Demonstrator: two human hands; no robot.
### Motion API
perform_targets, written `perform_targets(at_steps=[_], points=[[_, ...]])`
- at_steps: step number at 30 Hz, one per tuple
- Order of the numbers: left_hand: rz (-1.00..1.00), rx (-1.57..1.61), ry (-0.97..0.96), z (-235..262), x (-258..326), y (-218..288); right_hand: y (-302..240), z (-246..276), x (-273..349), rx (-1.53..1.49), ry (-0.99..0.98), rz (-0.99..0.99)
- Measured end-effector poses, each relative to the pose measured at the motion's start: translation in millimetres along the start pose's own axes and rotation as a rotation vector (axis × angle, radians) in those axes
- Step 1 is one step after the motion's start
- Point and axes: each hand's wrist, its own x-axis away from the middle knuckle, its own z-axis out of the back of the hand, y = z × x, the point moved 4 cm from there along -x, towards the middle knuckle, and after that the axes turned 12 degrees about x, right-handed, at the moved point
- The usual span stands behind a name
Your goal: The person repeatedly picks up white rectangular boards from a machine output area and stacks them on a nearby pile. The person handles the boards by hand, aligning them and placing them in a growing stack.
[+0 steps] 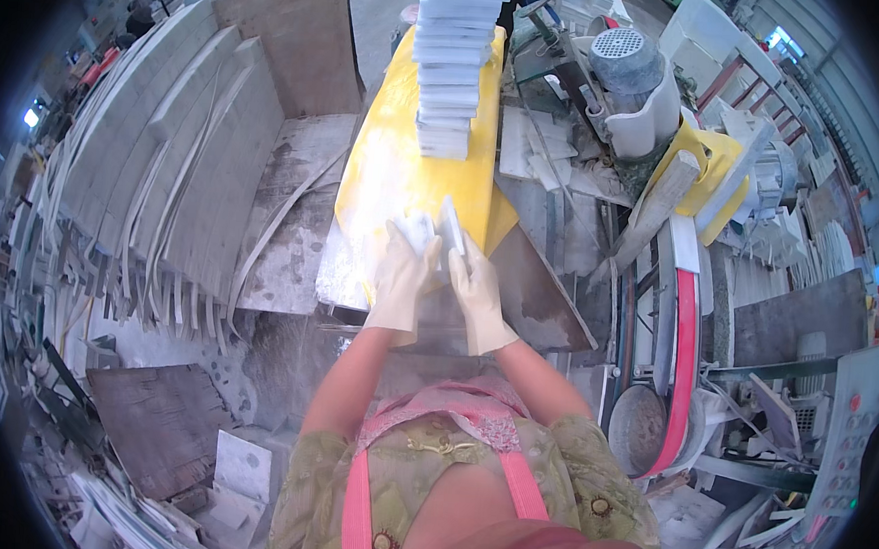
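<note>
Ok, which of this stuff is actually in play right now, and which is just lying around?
In play:
left hand
right hand
white slab piece, held between both gloved hands
yellow sheet beneath it
stack of white slabs

Lying about:
curved stone strips
grey motor
red-rimmed wheel

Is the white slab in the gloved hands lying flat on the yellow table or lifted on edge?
On edge: the white slab stands tilted between left hand and right hand, above the yellow table.

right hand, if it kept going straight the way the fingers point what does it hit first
The right hand, gloved, points away from the person along the yellow sheet. It already grips a white slab piece; beyond that, the tall stack of white tiles looks first in line, though depth is unclear.
</note>
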Motion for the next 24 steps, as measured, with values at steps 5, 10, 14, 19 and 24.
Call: perform_targets(at_steps=[5,10,14,19,24], points=[[0.072,-0.027,-0.015,6.8,10.2,6.6,0.7,-5.4,4.6,0.135,-0.058,0.137],[0.082,0.111,0.037,13.3,16.5,8.4,47.3,-3.7,1.0,0.036,-0.323,0.102],[0.023,0.081,0.143,-2.4,12.7,20.0,66.9,-8.0,1.3,0.081,-0.537,0.062],[0.093,-0.207,0.212,-13.0,13.9,44.1,64.6,-10.8,4.6,0.316,-0.59,0.064],[0.237,-0.22,0.169,-10.2,17.0,56.4,80.9,-19.0,1.1,0.186,-0.608,0.026]])
